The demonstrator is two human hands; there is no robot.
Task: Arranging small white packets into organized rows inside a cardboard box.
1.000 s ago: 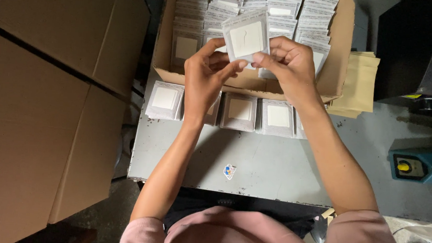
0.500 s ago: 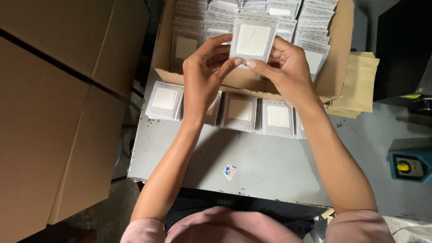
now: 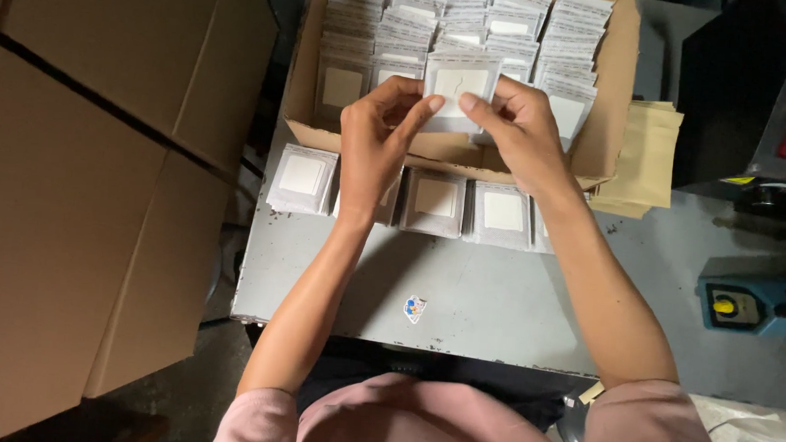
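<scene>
Both hands hold one small clear packet [image 3: 461, 86] with a white square card inside, upright over the near wall of an open cardboard box [image 3: 615, 116]. My left hand [image 3: 377, 139] pinches its lower left corner with thumb and forefinger. My right hand [image 3: 519, 129] grips its right side. The box is packed with rows of several identical packets [image 3: 475, 19] standing on edge. A row of the same packets [image 3: 302, 179] lies flat on the grey table [image 3: 487, 307] just below my hands.
Big closed cardboard cartons [image 3: 82, 169] fill the left. A stack of tan envelopes [image 3: 643, 162] lies right of the box. Further right stand a blue device with a yellow knob [image 3: 738, 306] and a dark machine [image 3: 775, 115]. A small sticker [image 3: 414, 309] is on the table.
The packet was held tilted and higher; now it is squared up and lower, nearer the box's front rows. Both hands have moved down with it.
</scene>
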